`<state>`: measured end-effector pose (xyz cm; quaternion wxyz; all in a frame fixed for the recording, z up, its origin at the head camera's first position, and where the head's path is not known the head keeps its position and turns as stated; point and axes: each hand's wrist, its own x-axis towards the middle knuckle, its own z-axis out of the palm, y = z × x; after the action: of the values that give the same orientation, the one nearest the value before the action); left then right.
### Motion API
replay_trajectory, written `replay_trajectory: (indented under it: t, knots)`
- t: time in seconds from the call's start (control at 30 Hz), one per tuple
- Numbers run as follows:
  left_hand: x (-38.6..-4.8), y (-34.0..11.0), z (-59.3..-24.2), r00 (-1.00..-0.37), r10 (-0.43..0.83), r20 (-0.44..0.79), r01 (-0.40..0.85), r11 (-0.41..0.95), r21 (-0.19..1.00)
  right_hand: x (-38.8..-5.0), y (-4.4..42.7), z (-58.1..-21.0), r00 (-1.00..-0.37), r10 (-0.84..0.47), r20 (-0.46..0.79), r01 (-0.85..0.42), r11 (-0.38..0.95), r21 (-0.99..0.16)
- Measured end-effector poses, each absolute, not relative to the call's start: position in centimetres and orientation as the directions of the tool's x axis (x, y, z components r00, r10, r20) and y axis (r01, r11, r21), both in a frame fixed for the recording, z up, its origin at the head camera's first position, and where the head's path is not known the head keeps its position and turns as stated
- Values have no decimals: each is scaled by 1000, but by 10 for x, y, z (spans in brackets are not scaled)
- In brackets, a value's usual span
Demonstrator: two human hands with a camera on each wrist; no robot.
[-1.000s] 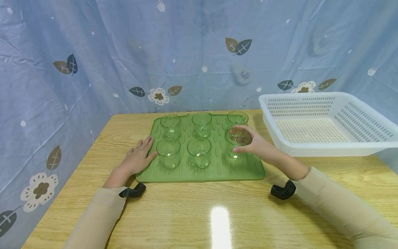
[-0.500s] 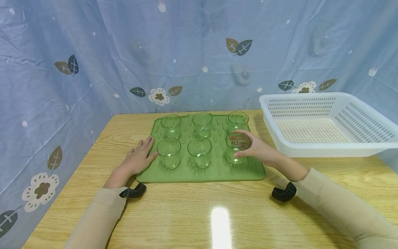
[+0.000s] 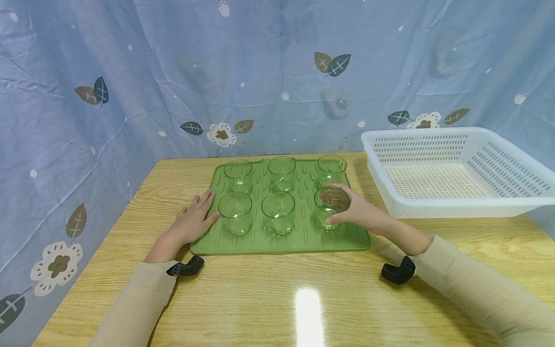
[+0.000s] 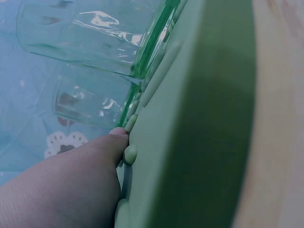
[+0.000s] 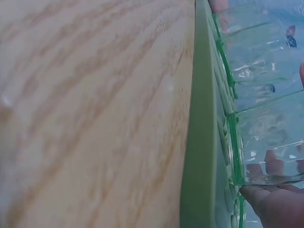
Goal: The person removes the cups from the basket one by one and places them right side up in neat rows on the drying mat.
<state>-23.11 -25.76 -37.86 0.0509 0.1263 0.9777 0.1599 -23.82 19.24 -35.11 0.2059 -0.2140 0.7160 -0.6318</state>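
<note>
On the green mat (image 3: pixel 303 236) stand several clear glasses in two rows. At the near right, my right hand (image 3: pixel 360 207) holds one glass (image 3: pixel 325 214) from its right side, thumb in front and fingers behind. Through that glass (image 5: pixel 273 137) the fingers show in the right wrist view, and its base sits on the mat. My left hand (image 3: pixel 191 221) rests on the mat's left edge with fingers extended. Its thumb (image 4: pixel 118 137) lies on the ribbed surface, near the front left glass (image 3: pixel 235 212).
A white perforated basket (image 3: pixel 433 202) stands at the back right of the wooden table (image 3: pixel 243 299). Behind the table hangs a blue patterned curtain (image 3: pixel 277 72). Other glasses, such as the front middle one (image 3: pixel 278 212), stand close to the held glass.
My right hand has lowered the glass and brought it slightly toward me, down onto the mat at the near right. The left hand has stayed in place.
</note>
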Motion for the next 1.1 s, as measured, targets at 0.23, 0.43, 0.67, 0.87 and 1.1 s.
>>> replay_trajectory:
  t: [0.23,0.43,0.67,0.87,1.1]
  knots:
    - [-231,-259,-379,-963,263,-60,230,917,324,-238,193,-349,-823,-568,-22,-64,131,-989]
    - [-232,-258,-377,-963,263,-57,232,919,320,-236,196,-343,-842,-537,45,-165,178,-970]
    - [-232,-257,-376,-963,263,-60,230,915,331,-228,197,-328,-866,-472,164,-296,221,-929]
    - [-234,-263,-375,-963,262,-56,229,914,335,-220,200,-314,-828,-477,296,-476,317,-820]
    - [-232,-272,-363,-953,297,-67,243,875,418,-221,225,-284,-775,-449,445,-631,588,-506]
